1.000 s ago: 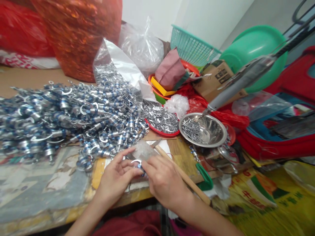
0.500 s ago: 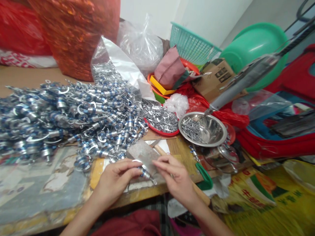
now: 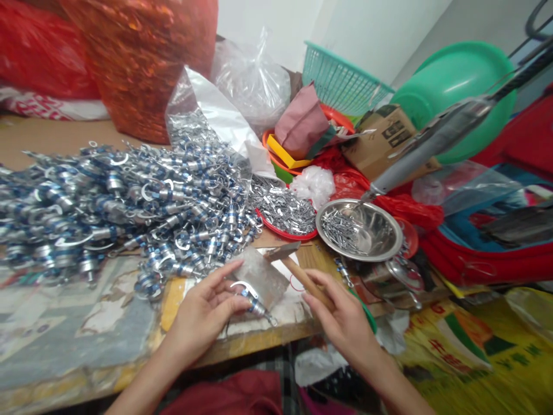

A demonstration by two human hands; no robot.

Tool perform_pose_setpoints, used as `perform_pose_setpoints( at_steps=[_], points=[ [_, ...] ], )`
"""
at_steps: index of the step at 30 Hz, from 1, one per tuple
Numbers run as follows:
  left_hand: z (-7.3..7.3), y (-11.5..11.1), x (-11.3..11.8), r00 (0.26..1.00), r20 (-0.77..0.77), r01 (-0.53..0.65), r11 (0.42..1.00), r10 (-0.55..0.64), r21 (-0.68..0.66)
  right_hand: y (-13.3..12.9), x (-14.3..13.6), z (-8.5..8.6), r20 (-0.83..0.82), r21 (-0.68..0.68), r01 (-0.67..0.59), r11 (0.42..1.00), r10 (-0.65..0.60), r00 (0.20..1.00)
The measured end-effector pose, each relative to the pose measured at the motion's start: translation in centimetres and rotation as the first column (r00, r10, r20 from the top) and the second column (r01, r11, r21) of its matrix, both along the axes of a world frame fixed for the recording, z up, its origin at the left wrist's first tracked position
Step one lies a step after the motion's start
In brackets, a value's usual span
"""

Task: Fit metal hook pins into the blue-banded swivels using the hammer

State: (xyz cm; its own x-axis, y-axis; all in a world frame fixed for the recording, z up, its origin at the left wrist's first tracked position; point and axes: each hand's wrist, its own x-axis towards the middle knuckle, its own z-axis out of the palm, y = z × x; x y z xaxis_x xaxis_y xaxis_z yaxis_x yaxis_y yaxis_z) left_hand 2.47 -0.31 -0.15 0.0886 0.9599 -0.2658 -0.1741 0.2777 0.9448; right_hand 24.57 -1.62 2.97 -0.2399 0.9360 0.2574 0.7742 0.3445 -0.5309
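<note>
A small blue-and-silver metal fitting (image 3: 257,305) with a curved silver clip is held between the thumb and fingers of my left hand (image 3: 211,308). It lies at the front edge of a grey metal block (image 3: 263,275). My right hand (image 3: 343,314) is closed around the wooden handle of a hammer (image 3: 305,279). The hammer's head is raised slightly over the block's right side. A large pile of similar fittings (image 3: 129,207) covers the bench to the left of my hands.
Behind the block stand a red tray (image 3: 298,235) of small metal clips and a steel bowl (image 3: 386,230) of metal pins. One loose fitting (image 3: 343,271) lies below the bowl. A grey metal lever (image 3: 432,147) slants in from the upper right. Bags and baskets crowd the back.
My right hand has moved right, away from the fitting, and now grips the hammer, which was lying on the bench. My left hand stays with the fitting, its fingers spread a little more.
</note>
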Motion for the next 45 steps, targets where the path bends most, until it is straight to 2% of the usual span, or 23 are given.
perform_pose_setpoints(
  at_steps=[3,5,8,12,15,19,21,23,25,28,32,35,40,43,45],
  points=[
    [-0.1,0.0,0.2,0.991,0.131,-0.035,0.999,0.039,-0.034,-1.7,-0.5,2.0,-0.008,0.136,-0.145,0.98,0.148,0.989],
    [0.0,0.1,0.3,0.988,0.147,-0.039,0.998,0.045,-0.042,-2.5,-0.7,2.4,0.069,0.124,-0.211,0.97,0.204,0.977],
    [0.2,0.1,0.4,0.988,0.148,-0.04,0.998,0.046,-0.04,-3.1,-0.6,1.7,0.185,0.015,-0.251,0.968,0.244,0.952],
    [0.2,0.1,0.4,0.987,0.148,-0.052,0.998,0.058,-0.046,-3.6,-0.6,0.7,0.119,0.09,-0.229,0.969,0.218,0.969],
    [0.3,0.0,0.5,0.989,0.13,-0.065,0.997,0.072,-0.052,-2.8,-0.5,-0.2,0.034,-0.02,-0.164,0.986,0.165,0.986],
    [0.8,-0.2,0.4,0.998,-0.02,-0.067,0.997,0.066,-0.035,0.2,1.4,-2.2,-0.097,-0.128,0.079,0.989,-0.092,0.991],
    [1.0,-0.2,0.2,0.983,-0.179,-0.039,0.999,0.045,0.038,2.0,2.4,-3.1,-0.063,-0.231,0.098,0.968,-0.115,0.991],
    [1.1,-0.1,0.0,0.943,-0.329,-0.001,0.988,0.051,0.152,3.7,2.9,-3.4,0.015,-0.268,0.065,0.961,-0.064,0.998],
    [1.1,0.2,-0.1,0.912,-0.401,0.026,0.961,0.09,0.275,5.8,2.4,-3.3,0.123,-0.162,0.07,0.984,-0.051,0.991],
    [0.9,0.5,-0.1,0.894,-0.421,0.027,0.921,0.152,0.389,9.8,0.5,-2.6,0.233,0.046,0.14,0.989,-0.147,0.961],
    [1.0,0.7,0.0,0.891,-0.431,0.062,0.899,0.146,0.433,14.7,-1.8,-2.4,0.292,0.048,0.164,0.985,-0.171,0.941],
    [1.4,0.7,-0.1,0.896,-0.436,0.105,0.911,0.087,0.399,16.3,-2.2,-2.7,0.32,0.027,0.152,0.988,-0.152,0.935],
    [1.3,0.3,-0.3,0.897,-0.439,0.133,0.919,0.047,0.371,15.8,-1.1,-2.3,0.26,0.047,0.14,0.989,-0.147,0.954],
    [0.8,0.1,-0.3,0.892,-0.443,0.107,0.911,0.089,0.398,13.5,-1.6,-1.4,0.18,0.07,0.121,0.99,-0.132,0.975],
    [0.5,0.1,-0.2,0.883,-0.451,0.064,0.916,0.133,0.395,11.0,-2.7,-0.6,0.048,0.042,0.045,0.998,-0.047,0.998]
  ],
)
